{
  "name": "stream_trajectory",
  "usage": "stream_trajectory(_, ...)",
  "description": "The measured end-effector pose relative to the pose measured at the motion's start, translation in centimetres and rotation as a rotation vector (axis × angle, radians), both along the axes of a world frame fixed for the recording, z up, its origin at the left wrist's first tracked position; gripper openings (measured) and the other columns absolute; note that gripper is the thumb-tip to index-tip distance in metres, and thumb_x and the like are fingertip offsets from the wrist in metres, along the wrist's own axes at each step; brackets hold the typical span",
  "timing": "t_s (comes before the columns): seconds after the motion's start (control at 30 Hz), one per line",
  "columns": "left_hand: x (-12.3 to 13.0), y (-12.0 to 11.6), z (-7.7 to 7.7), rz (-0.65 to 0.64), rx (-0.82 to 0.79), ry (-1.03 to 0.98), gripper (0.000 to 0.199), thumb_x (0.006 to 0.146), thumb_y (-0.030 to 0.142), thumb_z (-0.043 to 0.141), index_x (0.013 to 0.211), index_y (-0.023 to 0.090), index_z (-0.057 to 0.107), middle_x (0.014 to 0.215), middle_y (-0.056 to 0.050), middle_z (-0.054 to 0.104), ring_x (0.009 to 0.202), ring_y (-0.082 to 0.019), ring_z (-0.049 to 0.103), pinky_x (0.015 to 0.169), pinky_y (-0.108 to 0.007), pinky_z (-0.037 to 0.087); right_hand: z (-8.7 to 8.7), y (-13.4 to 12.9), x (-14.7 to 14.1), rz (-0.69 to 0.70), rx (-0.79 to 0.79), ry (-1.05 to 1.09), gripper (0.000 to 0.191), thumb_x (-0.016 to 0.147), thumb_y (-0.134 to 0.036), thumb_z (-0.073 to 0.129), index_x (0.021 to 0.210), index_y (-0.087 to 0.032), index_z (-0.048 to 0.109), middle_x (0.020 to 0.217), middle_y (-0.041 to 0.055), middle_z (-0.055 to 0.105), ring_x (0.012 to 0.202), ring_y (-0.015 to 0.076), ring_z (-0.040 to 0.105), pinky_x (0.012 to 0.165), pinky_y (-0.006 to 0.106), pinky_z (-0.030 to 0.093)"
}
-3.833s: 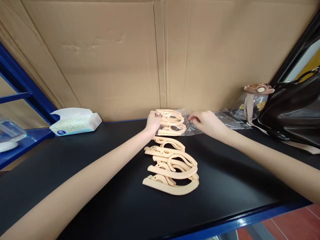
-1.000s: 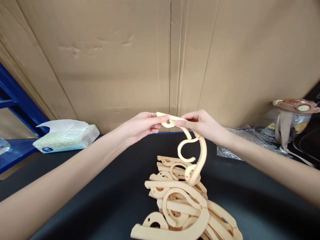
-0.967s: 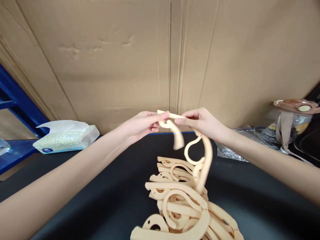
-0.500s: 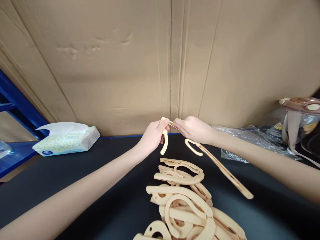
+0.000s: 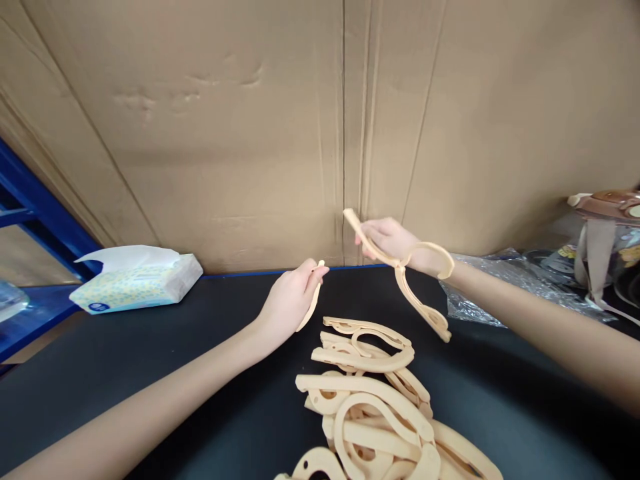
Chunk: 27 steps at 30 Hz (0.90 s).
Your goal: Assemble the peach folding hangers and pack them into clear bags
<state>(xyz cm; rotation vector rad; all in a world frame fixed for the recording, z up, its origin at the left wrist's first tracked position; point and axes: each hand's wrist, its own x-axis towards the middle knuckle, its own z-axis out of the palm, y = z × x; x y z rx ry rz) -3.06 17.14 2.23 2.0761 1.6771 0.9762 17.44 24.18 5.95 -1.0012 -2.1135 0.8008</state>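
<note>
My left hand (image 5: 290, 297) pinches a small curved beige piece (image 5: 311, 308) left of the table's middle. Farther right, my right hand (image 5: 383, 240) is closed on a beige folding hanger (image 5: 419, 303), raised near the cardboard. The hanger's arms are spread at an angle, and its hook (image 5: 440, 257) curves over my right wrist. Between the held things there is a gap. Below both hands lies a pile of folded beige hangers (image 5: 370, 390), overlapping one another and cut off by the bottom edge.
Brown cardboard (image 5: 225, 133) stands behind the black table (image 5: 200, 373). A tissue pack (image 5: 135, 280) lies at the left beside a blue frame (image 5: 50, 233). Clear plastic wrap (image 5: 485, 287) and a bottle with a brown lid and strap (image 5: 600, 240) are at the right.
My hands have moved apart. My left hand has come down and left with the small piece, while my right hand has turned and lifted the hanger, whose arms now show spread.
</note>
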Motion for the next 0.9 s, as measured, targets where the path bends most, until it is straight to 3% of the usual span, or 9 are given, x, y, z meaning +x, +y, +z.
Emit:
stream_trajectory(0.1,-1.3,0.4,-0.9,0.036,-0.009,0.03,0.025,0.086,0.037,0.047,0.068,0.021,0.05,0.075,-0.005,0.06,0.086,-0.027,0.055,0.084,-0.04,0.038,1.6,0.2,1.2,-0.153,0.039,0.273,0.022,0.093,-0.019,0.03,0.084,-0.02,0.05,0.049,-0.0064,0.052,0.037,0.007,0.039,0.039,0.019,0.032)
stream_trajectory(0.2,-1.2,0.9,-0.7,0.004,0.011,-0.011,0.029,0.089,0.041,0.04,0.093,0.019,0.06,0.111,-0.011,0.06,0.115,-0.029,0.047,0.098,-0.043,0.034,3.0,-0.7,1.7,-0.216,0.038,0.602,0.006,0.089,-0.02,0.039,0.085,-0.024,0.041,0.058,-0.0055,0.06,0.039,0.0076,0.046,0.037,0.019,0.034)
stream_trajectory(0.3,0.3,1.0,0.8,-0.166,-0.138,-0.209,0.061,0.096,0.051,0.008,0.105,0.021,0.061,0.11,-0.009,0.064,0.105,-0.022,0.059,0.087,-0.035,0.047,3.3,-1.9,1.7,-0.179,0.041,0.737,0.018,0.082,-0.021,0.053,0.082,-0.025,0.035,0.076,-0.0016,0.068,0.06,0.0112,0.064,0.055,0.024,0.051)
stream_trajectory(0.37,1.4,0.9,1.9,-0.352,-0.381,-0.575,0.062,0.094,0.06,0.017,0.099,0.019,0.063,0.107,-0.009,0.067,0.091,-0.02,0.065,0.076,-0.031,0.052,2.6,-2.4,1.8,-0.165,0.055,0.732,0.026,0.077,-0.021,0.06,0.08,-0.024,0.035,0.087,0.001,0.071,0.071,0.0127,0.067,0.068,0.028,0.054)
stream_trajectory(0.5,2.9,0.6,3.4,-0.415,-0.494,-0.9,0.017,0.083,0.031,0.064,0.089,0.015,0.066,0.094,-0.005,0.069,0.072,-0.012,0.065,0.067,-0.022,0.052,0.8,-2.7,2.8,-0.202,0.223,0.515,0.027,0.071,-0.022,0.069,0.083,-0.022,0.045,0.088,0.0025,0.072,0.076,0.0151,0.067,0.072,0.029,0.051)
stream_trajectory(0.57,3.3,0.5,3.7,-0.414,-0.464,-0.979,0.012,0.079,0.011,0.063,0.09,0.014,0.066,0.105,-0.006,0.068,0.082,-0.013,0.067,0.077,-0.024,0.053,0.2,-2.9,3.5,-0.212,0.328,0.27,0.028,0.074,-0.024,0.069,0.097,-0.022,0.053,0.085,0.0012,0.072,0.073,0.0155,0.066,0.069,0.029,0.049)
stream_trajectory(0.63,3.6,0.6,3.8,-0.465,-0.514,-0.993,0.029,0.074,0.0,0.058,0.098,0.016,0.065,0.113,-0.006,0.066,0.089,-0.017,0.067,0.082,-0.029,0.053,-0.2,-3.4,3.9,-0.239,0.435,-0.054,0.029,0.081,-0.026,0.063,0.109,-0.023,0.058,0.084,0.0004,0.072,0.071,0.0157,0.065,0.065,0.027,0.046)
stream_trajectory(0.73,4.0,0.7,3.8,-0.531,-0.658,-0.965,0.038,0.07,-0.005,0.053,0.1,0.017,0.062,0.1,-0.006,0.068,0.081,-0.015,0.066,0.068,-0.025,0.052,-0.7,-4.4,3.8,-0.316,0.64,-0.476,0.028,0.093,-0.031,0.045,0.117,-0.024,0.059,0.08,0.0022,0.072,0.066,0.017,0.064,0.054,0.026,0.034)
stream_trajectory(0.9,4.7,0.5,3.4,-0.622,-0.927,-1.091,0.015,0.071,0.003,0.049,0.08,0.014,0.054,0.071,-0.002,0.053,0.058,-0.008,0.05,0.046,-0.015,0.035,-1.5,-5.3,3.0,-0.332,0.733,-0.627,0.03,0.097,-0.024,0.033,0.115,-0.019,0.056,0.074,0.0041,0.071,0.057,0.0175,0.061,0.048,0.027,0.024)
